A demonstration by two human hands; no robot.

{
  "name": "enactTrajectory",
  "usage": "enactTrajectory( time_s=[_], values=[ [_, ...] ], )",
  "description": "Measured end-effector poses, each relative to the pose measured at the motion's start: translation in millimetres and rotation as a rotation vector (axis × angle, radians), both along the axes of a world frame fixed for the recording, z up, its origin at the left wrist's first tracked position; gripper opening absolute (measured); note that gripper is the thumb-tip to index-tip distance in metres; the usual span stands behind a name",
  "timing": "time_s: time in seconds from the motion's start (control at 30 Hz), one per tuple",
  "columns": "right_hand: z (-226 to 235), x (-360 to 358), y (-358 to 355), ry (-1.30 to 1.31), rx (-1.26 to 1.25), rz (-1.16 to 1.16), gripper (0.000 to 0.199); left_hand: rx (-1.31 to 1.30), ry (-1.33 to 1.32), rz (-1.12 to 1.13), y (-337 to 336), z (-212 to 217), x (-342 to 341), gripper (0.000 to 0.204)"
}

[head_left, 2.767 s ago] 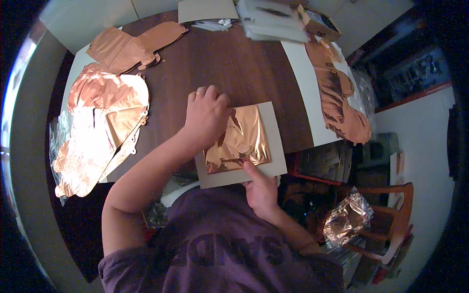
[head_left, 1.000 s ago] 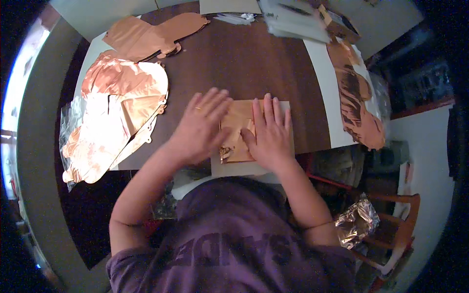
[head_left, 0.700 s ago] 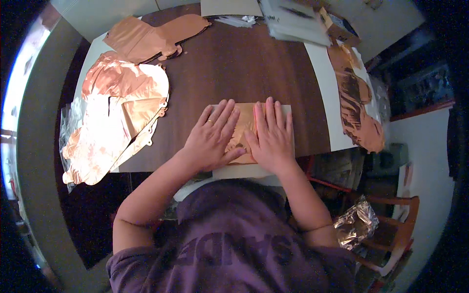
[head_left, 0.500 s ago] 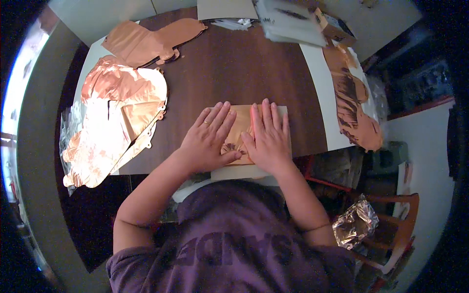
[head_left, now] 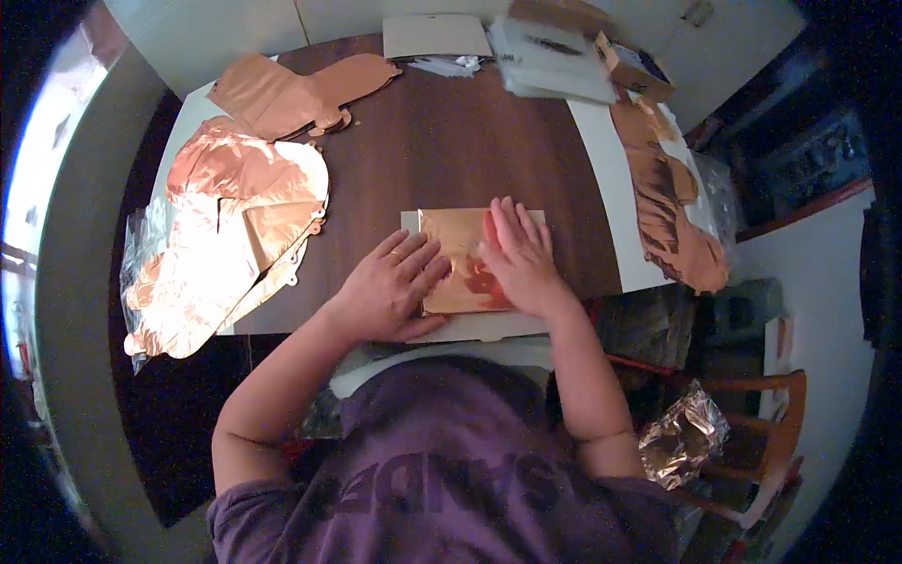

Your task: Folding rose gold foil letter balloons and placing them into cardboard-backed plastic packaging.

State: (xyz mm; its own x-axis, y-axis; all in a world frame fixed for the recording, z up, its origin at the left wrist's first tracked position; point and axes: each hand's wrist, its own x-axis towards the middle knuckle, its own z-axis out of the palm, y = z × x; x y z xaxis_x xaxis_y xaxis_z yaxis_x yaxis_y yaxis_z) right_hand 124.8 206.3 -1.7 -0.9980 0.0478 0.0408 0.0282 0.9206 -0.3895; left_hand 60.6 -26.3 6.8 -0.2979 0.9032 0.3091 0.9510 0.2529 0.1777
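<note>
Both hands now lie flat and open on the copper foil sheet [head_left: 458, 258], left hand [head_left: 390, 291] beside right hand [head_left: 519, 263]. The sheet rests on a pale card [head_left: 489, 324] at the table's [head_left: 442, 141] near edge, and seems smoother than moments ago, so the pressing appears well along.

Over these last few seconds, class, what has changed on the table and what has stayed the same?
Both hands, left hand and right hand, came down flat on the copper foil sheet, pressing the crumpled sheet smooth against its card. The foil balloons at left stayed put.
</note>
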Motion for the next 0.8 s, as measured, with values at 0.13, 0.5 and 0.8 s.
enactTrajectory(
  time_s=[0.13, 0.5, 0.8],
  values=[
    [7.8, 9.0, 28.3, 0.299, -1.003, -0.229, 0.048, -0.028, 0.033, -0.043, 4.3, 1.5, -3.9, 0.065],
    [-21.7, 120.3, 20.9, -0.218, -1.549, -0.556, 0.022, 0.050, 0.133, -0.100, 6.8, 3.2, -16.5, 0.057],
    [119.4, 159.3, 154.4, -0.382, -0.681, -0.450, 0.021, 0.041, 0.031, -0.112, -4.6, 1.5, -27.9, 0.051]
  ],
)
